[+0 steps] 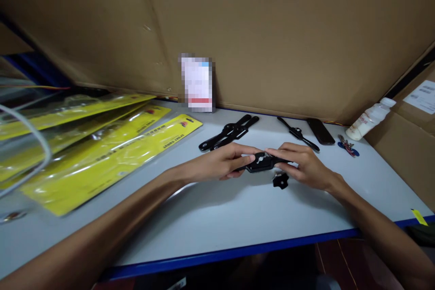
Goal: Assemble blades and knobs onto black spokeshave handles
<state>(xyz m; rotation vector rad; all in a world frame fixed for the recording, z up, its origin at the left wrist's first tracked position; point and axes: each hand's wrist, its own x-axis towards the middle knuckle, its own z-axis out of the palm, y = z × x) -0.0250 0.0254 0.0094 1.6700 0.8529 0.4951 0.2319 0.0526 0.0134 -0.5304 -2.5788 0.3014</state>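
Observation:
Both of my hands are closed on a black spokeshave, held low over the table. My left hand grips its left handle, and my right hand pinches the right side; fingers partly cover both handles. A pale metal piece shows at the middle of its body. Just below, on the tabletop, lies a small black star-shaped part with a short metal piece beside it. Beyond my left hand, black spokeshaves lie overlapping. Another spokeshave rests alone behind my right hand.
Yellow blister packs spread over the left of the table, with a white cable in front. At the right are a black phone, keys and a tilted white bottle. A blurred card leans on the cardboard wall.

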